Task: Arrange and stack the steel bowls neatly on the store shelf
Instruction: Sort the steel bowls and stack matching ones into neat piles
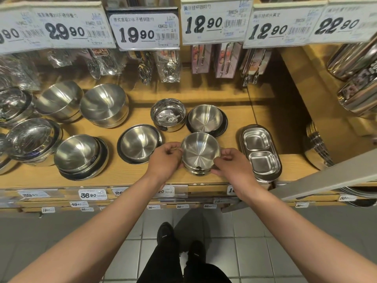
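Fingers (177,149) of both hands pinch the top steel bowl (200,150) by its rim, over a short stack at shelf (130,178) front edge. Risk: off-centre seating, stack tips fwd & falls.

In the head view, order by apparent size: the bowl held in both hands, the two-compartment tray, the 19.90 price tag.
1. 19.90 price tag, though it hangs nearer the camera.
2. Two-compartment tray.
3. Held bowl.

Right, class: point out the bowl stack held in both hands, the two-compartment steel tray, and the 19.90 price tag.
bowl stack (200,152), head view, inside of top bowl.
two-compartment steel tray (257,140), head view, far compartment floor.
19.90 price tag (142,31), head view, printed face.
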`<state>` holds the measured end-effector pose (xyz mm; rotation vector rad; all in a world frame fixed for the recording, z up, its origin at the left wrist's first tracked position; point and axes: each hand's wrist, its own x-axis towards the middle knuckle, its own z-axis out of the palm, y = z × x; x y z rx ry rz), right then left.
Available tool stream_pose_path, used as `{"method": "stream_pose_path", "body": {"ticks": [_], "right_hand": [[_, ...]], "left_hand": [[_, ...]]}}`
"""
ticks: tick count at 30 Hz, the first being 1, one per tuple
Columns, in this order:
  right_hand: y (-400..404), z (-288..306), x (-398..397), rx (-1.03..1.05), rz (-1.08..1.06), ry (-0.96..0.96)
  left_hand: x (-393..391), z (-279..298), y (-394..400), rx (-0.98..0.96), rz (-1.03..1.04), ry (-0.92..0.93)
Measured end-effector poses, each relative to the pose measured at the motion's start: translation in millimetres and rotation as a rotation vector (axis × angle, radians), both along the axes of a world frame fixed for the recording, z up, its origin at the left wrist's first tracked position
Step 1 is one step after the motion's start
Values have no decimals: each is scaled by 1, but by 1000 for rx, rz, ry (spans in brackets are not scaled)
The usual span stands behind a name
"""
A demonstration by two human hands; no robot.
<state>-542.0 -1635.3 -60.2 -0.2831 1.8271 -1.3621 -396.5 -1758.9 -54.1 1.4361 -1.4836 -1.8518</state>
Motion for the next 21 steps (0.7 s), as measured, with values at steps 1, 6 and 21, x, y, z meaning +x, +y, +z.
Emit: {"method": "stream_pose_path", "body": {"ticks": [1,6,21], "right_hand": [[0,1,-1,9,3,-4],[7,12,-11,77,0,27],[-95,22,-69,317,89,432]], "left_hand": [[1,1,0,3,1,1],[26,12,-11,-116,64,-17],[102,15,-86,-93,259,-93]]}}
